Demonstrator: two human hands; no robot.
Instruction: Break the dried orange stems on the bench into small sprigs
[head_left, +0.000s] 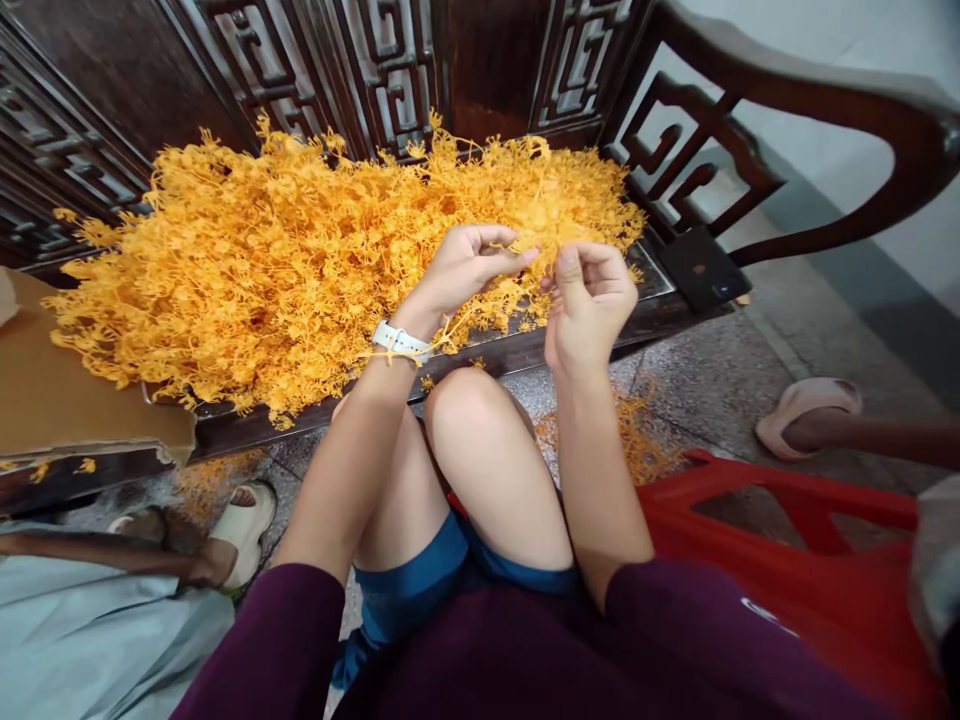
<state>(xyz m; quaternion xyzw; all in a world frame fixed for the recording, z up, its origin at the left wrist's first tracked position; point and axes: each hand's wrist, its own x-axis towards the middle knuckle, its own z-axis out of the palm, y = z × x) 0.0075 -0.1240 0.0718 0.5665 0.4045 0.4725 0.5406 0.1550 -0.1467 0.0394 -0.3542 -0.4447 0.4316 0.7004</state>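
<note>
A large heap of orange branching sprigs (285,270), thin-stemmed with tiny tufts, covers the dark wooden bench seat. My left hand (474,262), with a pale watch (401,342) on its wrist, curls its thumb and fingers around part of an orange sprig (551,225) over the heap's right side. Closed in a pinch, my right hand (595,297) meets the same sprig from the right. The fingertips of both hands are a little apart. A loose orange strand runs beside the watch. Exactly where each hand grips the sprig is partly hidden among the similar pieces behind.
The carved bench back (390,70) rises behind the heap, its armrest (825,90) at right. A dark phone (697,268) lies at the seat's end. Cardboard (90,390) sits left. A red stool (795,540) and other people's legs flank me; orange scraps (641,440) litter the floor.
</note>
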